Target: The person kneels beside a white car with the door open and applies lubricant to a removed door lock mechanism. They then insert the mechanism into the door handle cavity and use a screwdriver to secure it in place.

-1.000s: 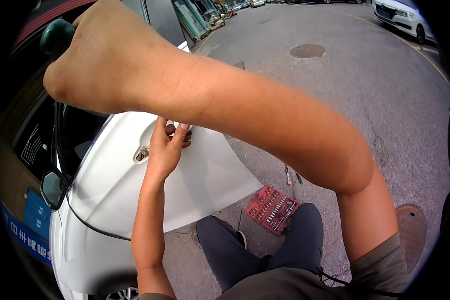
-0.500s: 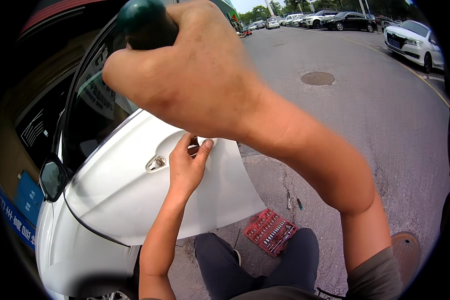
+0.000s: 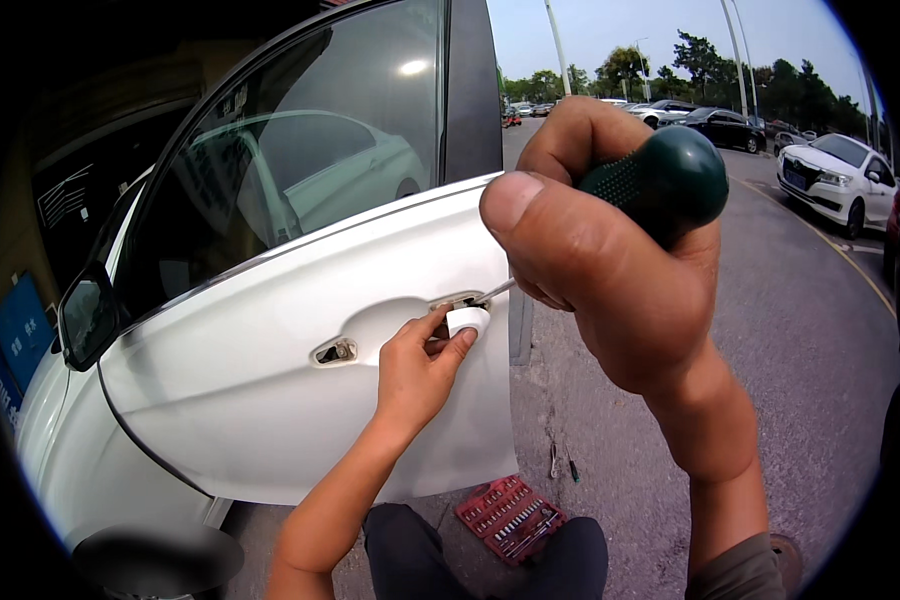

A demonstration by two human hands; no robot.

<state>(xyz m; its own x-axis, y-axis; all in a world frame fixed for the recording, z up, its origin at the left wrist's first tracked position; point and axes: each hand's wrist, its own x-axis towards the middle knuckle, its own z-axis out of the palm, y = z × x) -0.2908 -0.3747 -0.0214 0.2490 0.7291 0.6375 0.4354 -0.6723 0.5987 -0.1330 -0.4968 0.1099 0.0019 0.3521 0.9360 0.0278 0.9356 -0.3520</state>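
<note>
A white car door [image 3: 260, 400] stands in front of me, its outer handle absent and two openings showing. My left hand [image 3: 415, 370] pinches a small white handle cap [image 3: 468, 321] between thumb and fingers, at the rear opening [image 3: 457, 299]. My right hand [image 3: 615, 280] is wrapped round the dark green grip of a screwdriver [image 3: 692, 184]. Its thin metal shaft points left, and the tip reaches the rear opening beside the cap. Whether the tip touches anything inside, I cannot tell. The front opening [image 3: 335, 351] bares some metal parts.
A red socket set case [image 3: 505, 490] lies unfolded on the ground near my knees. Beyond it are a ratchet-like tool [image 3: 553, 460] and another green-handled tool [image 3: 574, 470]. The side mirror [image 3: 90, 318] juts out at left; a white car [image 3: 835, 180] is parked at right.
My right hand has swung from above the door to its right, bringing the screwdriver's shaft to the rear opening. The view has tilted up, and the white cap at my left fingers now shows.
</note>
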